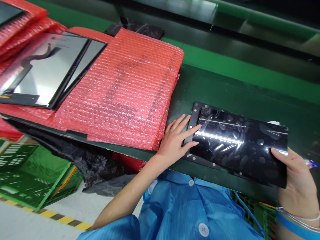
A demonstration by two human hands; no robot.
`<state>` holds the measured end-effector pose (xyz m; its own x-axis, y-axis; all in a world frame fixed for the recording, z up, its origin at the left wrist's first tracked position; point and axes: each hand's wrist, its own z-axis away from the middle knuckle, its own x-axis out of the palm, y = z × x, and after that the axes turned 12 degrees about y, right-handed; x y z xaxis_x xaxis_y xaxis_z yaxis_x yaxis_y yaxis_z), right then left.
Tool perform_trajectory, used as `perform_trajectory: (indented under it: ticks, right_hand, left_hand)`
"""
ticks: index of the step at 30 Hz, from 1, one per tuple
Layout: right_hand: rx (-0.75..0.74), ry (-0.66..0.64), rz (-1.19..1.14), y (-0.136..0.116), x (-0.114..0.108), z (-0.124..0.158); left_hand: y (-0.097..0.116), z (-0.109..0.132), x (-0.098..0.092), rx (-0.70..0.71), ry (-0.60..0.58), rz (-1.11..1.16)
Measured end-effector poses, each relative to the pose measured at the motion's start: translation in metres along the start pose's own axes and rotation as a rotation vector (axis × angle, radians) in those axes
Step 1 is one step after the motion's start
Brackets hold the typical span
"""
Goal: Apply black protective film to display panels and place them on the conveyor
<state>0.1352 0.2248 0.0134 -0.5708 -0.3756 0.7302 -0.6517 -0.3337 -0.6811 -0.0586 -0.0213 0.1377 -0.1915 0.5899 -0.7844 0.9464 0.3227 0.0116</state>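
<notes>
A glossy black screen panel [240, 143] with bubbled protective film lies on a black fixture plate [193, 116] at the front of the green bench. My left hand [176, 138] rests at the panel's left edge, fingers stretched out and spread flat on it. My right hand [295, 180] grips the panel's right edge, thumb on top. A blue-tipped object [312, 163] shows beside my right hand; I cannot tell whether it is held.
A stack of red bubble-wrap bags [130, 90] covers the bench to the left. Two bare screen panels [47, 73] lie on bubble wrap further left. A green conveyor belt [240, 70] runs behind. Green crates [30, 173] and a black plastic bag [82, 160] sit below the bench.
</notes>
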Motion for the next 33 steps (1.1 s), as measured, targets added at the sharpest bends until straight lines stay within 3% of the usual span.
perform_trajectory:
  ticks: [9,15,25,33]
  right_hand:
    - [-0.042,-0.089,-0.005,-0.002,0.006,0.003]
    - [-0.011,-0.046,0.016,-0.006,0.010,-0.001]
    - [-0.072,-0.083,0.062,0.003,-0.008,-0.010]
    - [0.017,0.001,0.124,-0.009,0.006,-0.010]
  left_hand:
    - [0.001,0.002,0.001,0.022,0.033,-0.009]
    - [0.002,0.002,0.001,0.057,0.065,-0.003]
    - [0.001,0.002,0.003,0.115,0.086,-0.015]
    - [0.002,0.002,0.001,0.095,0.074,0.001]
